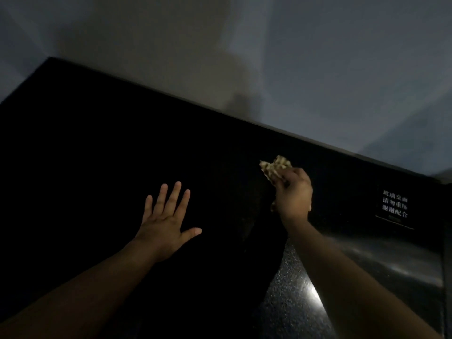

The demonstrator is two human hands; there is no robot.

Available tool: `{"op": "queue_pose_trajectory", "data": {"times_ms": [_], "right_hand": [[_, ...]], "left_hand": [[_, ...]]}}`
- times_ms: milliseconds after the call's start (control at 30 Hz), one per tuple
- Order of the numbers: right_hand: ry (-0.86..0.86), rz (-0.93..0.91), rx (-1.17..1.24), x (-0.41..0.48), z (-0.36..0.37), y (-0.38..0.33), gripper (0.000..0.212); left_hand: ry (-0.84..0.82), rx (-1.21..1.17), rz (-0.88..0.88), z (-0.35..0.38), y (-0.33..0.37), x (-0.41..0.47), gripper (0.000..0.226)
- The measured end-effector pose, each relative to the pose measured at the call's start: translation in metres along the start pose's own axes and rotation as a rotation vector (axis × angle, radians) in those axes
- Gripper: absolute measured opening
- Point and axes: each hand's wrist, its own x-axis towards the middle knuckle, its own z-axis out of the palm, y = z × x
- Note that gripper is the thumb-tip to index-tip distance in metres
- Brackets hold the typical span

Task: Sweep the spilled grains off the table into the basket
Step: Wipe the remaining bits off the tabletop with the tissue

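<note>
**Fingers curled on a wad, sweep stroke in hand**

Fingers point(285, 182) of the right hand point(294, 194) were curled tight round a crumpled wad point(275, 166), pale and patterned; cloth or paper, could not tell. Most of the wad stuck out past the knuckles toward the far edge, and a small bit showed below the palm. Whether the wad touched the top or hung just above it was unclear.

The left hand point(166, 226) lay well apart to the left, fingers point(176, 194) straight and spread, palm down on or just over the table point(97, 143), holding nothing.

The spilled grains could not be made out on the black top, too dark. Speckles in the glare at lower right might be grains or just the surface finish. The basket was not in view.

Judgement: step was wiping grains together with the wad. To do it well, press the wad flat, pull in long overlapping strokes toward the near edge, and cup the left hand as a stop so nothing scatters. Bring the basket under the edge first.

A printed label point(395, 204) sat on the table's right end; it seemed to name a glass top, so light pressure seemed wise.
</note>
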Motion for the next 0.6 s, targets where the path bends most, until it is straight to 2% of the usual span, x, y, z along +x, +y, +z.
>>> {"op": "queue_pose_trajectory", "data": {"times_ms": [133, 267, 333, 433, 500, 600], "right_hand": [[-0.07, -0.088, 0.087, -0.05, 0.002, -0.006, 0.017], [-0.198, -0.092, 0.145, -0.08, -0.004, -0.009, 0.021], [-0.154, -0.079, 0.159, -0.07, -0.011, -0.009, 0.017], [-0.001, 0.018, 0.076, -0.032, -0.018, -0.004, 0.015], [0.017, 0.093, 0.023, -0.019, -0.015, 0.0, 0.021], [-0.016, 0.05, 0.016, -0.041, -0.003, 0.0, 0.021]], "left_hand": [[-0.007, 0.007, -0.014, -0.001, 0.002, -0.002, 0.092], [0.007, 0.019, -0.02, -0.002, 0.004, -0.003, 0.093], [0.007, 0.023, -0.023, -0.003, 0.004, -0.004, 0.093], [0.01, 0.017, -0.019, -0.002, 0.005, -0.004, 0.092], [0.01, 0.018, -0.025, -0.001, 0.004, -0.004, 0.092], [0.022, 0.024, -0.022, 0.001, 0.004, -0.003, 0.092]]}}
